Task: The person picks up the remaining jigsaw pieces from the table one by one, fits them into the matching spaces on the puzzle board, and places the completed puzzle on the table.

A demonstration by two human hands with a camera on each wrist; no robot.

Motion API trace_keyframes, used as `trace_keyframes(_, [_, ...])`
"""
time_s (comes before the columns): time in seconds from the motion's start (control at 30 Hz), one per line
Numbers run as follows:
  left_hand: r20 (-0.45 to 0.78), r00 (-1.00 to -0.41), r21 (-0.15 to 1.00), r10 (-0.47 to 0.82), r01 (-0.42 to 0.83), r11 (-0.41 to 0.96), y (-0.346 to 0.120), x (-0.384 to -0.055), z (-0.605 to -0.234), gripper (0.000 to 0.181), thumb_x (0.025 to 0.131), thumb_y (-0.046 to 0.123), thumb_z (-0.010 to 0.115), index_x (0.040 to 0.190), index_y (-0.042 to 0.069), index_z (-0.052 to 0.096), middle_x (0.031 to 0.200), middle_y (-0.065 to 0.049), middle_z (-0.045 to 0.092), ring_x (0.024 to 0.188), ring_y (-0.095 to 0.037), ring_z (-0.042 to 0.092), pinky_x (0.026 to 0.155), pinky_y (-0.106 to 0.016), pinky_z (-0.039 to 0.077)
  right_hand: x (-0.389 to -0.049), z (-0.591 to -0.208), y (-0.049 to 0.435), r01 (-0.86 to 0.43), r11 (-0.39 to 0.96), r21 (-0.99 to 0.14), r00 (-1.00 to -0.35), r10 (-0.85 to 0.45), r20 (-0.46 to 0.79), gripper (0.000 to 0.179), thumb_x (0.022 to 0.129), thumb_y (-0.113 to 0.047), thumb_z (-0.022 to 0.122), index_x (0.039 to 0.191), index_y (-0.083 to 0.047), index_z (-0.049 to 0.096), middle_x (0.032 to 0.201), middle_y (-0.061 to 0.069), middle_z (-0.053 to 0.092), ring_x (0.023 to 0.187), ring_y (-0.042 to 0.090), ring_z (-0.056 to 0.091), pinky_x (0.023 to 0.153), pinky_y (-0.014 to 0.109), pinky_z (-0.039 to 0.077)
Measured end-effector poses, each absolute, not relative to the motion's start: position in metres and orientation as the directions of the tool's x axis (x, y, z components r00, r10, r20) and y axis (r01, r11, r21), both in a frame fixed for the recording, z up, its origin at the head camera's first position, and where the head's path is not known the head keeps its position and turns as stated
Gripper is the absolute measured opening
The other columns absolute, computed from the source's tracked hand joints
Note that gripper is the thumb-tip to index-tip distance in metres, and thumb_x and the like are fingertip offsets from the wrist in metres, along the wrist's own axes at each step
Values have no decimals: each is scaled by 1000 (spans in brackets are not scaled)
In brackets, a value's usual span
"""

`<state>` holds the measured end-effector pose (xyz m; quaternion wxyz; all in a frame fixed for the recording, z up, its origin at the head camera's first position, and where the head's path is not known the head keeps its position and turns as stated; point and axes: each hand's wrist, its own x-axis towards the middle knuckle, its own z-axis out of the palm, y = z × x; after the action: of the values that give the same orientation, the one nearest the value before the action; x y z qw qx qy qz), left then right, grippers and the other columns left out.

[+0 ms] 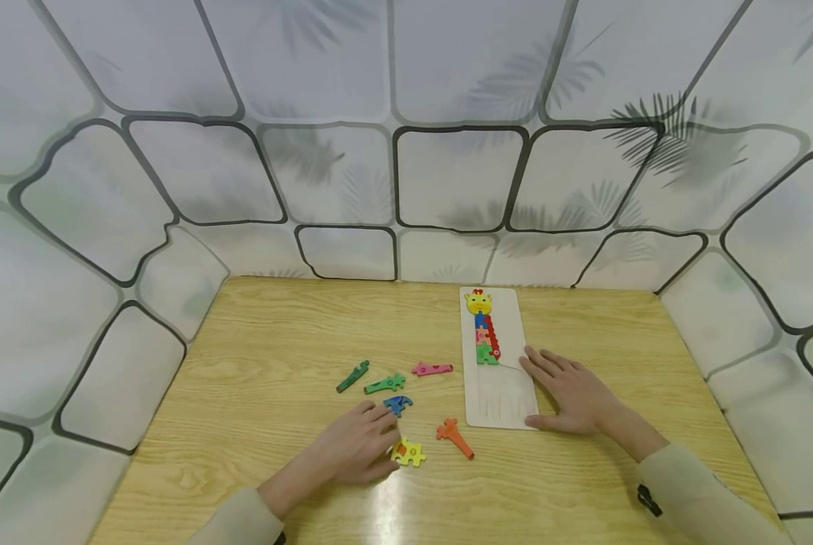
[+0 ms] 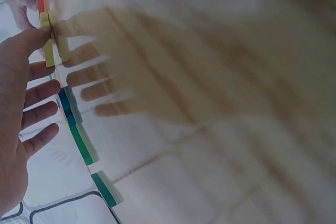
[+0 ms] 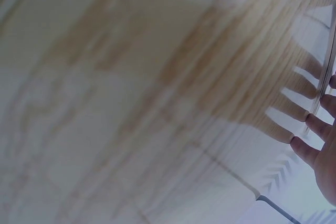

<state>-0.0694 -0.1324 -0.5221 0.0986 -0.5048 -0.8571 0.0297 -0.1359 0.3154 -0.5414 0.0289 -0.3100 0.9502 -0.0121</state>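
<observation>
I see a wood-grain table [image 1: 256,333]; on its right half lies a pale puzzle board [image 1: 509,401], holding a giraffe head [image 1: 478,303], joined body pieces [image 1: 483,337] and a red strip [image 1: 492,338]; my right hand [image 1: 577,393], fingers straight and spread, touches its right edge; my left hand [image 1: 359,446] partly hides the yellow puzzle piece [image 1: 409,453], left of the board, thumb and forefinger at it; whether they grip, I cannot tell; five loose pieces [image 1: 456,439] lie nearby.
</observation>
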Motion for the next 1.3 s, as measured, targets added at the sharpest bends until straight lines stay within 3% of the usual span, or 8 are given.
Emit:
trace_keyframes(0.23, [173,-461,-132,870,865,484,-127,-73,-519,32,97,58,67,94,26,67,105,8,71,101,-12,65,92,-31,55,-137,-541,315,-591,806,-43,-804,-592,-50,106,88,-81,59,164,-10,36,172,15,34,153,43,42,114,64,46])
trace_keyframes(0.43, [161,-478,-119,863,859,498,-121,-77,-518,33,98,59,66,94,26,68,108,8,72,104,-12,67,97,-32,55,-137,-541,316,-587,809,-40,-806,-588,-63,107,89,-82,58,165,-11,35,173,14,33,154,42,41,115,63,45])
trace_keyframes(0.67, [213,-443,-139,871,869,475,-116,-83,-518,33,96,58,68,92,25,68,107,7,73,106,-13,69,98,-32,57,-137,-540,315,-590,807,-21,-805,-590,-62,107,89,-83,57,165,-10,36,172,15,35,153,42,42,115,63,46])
trace_keyframes(1.03, [191,-455,-120,870,869,481,-105,-95,-515,38,99,58,65,110,22,74,114,5,73,111,-13,68,102,-31,55,-137,-540,314,-581,813,-32,-809,-581,-90,107,89,-83,56,166,-12,34,174,14,31,155,42,40,117,63,44])
trace_keyframes(1.3, [204,-445,-104,872,875,472,-96,-103,-513,37,98,55,68,112,21,74,115,4,73,111,-14,69,101,-31,56,-137,-540,314,-582,812,-36,-809,-583,-80,107,88,-82,58,165,-11,35,173,14,32,155,42,41,117,63,44])
